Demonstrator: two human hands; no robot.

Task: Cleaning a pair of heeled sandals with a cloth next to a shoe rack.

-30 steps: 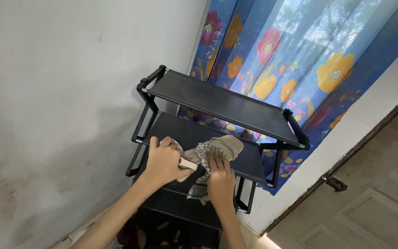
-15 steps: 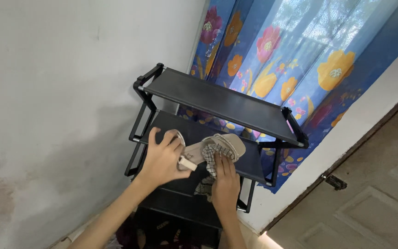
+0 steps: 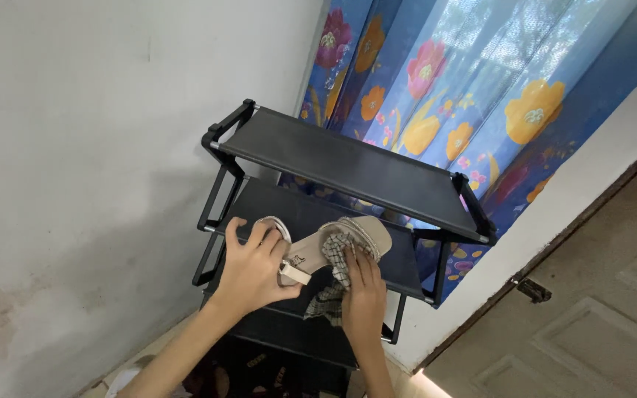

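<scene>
Looks like a home, prob. an entryway or bedroom corner. At centre frame a black tiered shoe rack stands vs. a scuffed, stained white wall on the left; a blue floral curtain hangs upper right, w/ a panelled wooden door at lower right.

Right hand has shifted: a second ago it lay flat over the heel end of the beige strappy heeled sandal; now its fingers press the checked grey-and-white cloth up against the sandal's middle. More of the toe end shows now. Left hand has curled tighter round the ankle strap. The sandal sits slightly higher against the black metal shoe rack.
</scene>
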